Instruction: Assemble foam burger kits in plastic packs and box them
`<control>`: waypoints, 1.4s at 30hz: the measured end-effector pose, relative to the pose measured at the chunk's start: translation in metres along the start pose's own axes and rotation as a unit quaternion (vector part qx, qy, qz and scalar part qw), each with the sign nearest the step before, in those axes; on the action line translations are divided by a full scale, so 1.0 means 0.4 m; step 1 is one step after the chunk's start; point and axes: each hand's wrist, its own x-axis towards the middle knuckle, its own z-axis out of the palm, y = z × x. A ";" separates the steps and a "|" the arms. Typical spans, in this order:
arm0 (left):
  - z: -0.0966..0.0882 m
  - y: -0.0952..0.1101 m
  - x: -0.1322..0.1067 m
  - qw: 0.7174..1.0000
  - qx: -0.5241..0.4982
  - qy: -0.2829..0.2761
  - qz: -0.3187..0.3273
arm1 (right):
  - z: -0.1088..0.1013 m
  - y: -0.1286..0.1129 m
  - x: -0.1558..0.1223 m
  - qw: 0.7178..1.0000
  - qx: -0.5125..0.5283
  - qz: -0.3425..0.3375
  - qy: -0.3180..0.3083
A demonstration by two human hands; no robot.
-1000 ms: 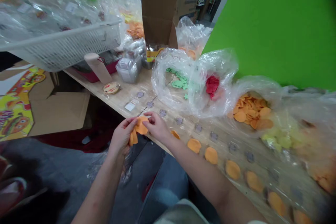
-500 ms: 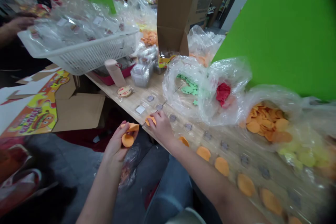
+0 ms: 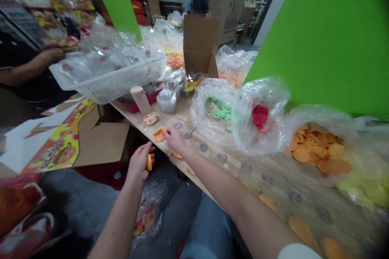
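- Orange disc, 1: at the table's near edge, pinched between thumb and fingers of the right hand.
- Left hand, just off the edge: fingers curled, partly closed around orange material; number of pieces in it cannot be told.
- Other orange discs along the table: at least 6, some partly hidden by the right forearm.
- Grey flower-shaped pieces: at least 8, in a row.
- Open clear bags, 4: one with green cut-outs, one with red pieces, one with a heap of orange discs, one with yellow pieces.
- White basket, 1: heaped with clear packets.
- Pink bottle, 1; round packet, 1, beside it.
- Co-worker's hand, 1, left of the basket.
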 end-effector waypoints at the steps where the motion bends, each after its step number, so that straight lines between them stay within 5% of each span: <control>1: -0.009 0.004 0.003 1.000 -0.010 0.005 -0.011 | 0.000 -0.005 0.012 1.000 -0.019 -0.004 0.004; 7: -0.049 0.001 -0.015 0.996 -0.055 -0.024 -0.070 | 0.022 0.017 0.039 0.994 -0.098 -0.005 0.043; 13: -0.038 0.015 -0.021 0.998 -0.029 -0.047 -0.008 | -0.019 0.018 0.009 0.989 -0.121 -0.002 0.081; 17: 0.001 0.011 -0.083 0.996 -0.012 -0.078 0.052 | -0.043 0.010 -0.134 0.986 0.153 -0.024 0.069; 20: 0.056 -0.036 -0.147 0.984 0.030 -0.162 0.068 | -0.047 0.049 -0.266 0.908 0.415 0.050 -0.006; 22: 0.099 -0.078 -0.184 0.969 0.100 -0.206 0.090 | -0.062 0.101 -0.341 0.858 0.502 0.109 0.020; 26: 0.188 -0.144 -0.239 0.925 0.228 -0.281 0.118 | -0.177 0.264 -0.468 0.832 0.510 0.166 0.140; 30: 0.271 -0.191 -0.300 0.894 0.267 -0.345 0.103 | -0.417 0.458 -0.590 0.865 0.319 0.210 0.325; 34: 0.343 -0.246 -0.376 0.873 0.273 -0.392 0.095 | -0.642 0.637 -0.649 0.845 0.179 0.265 0.428; 37: 0.395 -0.286 -0.424 0.848 0.284 -0.437 0.094 | -0.688 0.719 -0.668 0.842 0.128 0.281 0.443; 42: 0.490 -0.333 -0.495 0.811 0.319 -0.479 0.104 | -0.641 0.757 -0.776 0.860 0.049 0.251 0.441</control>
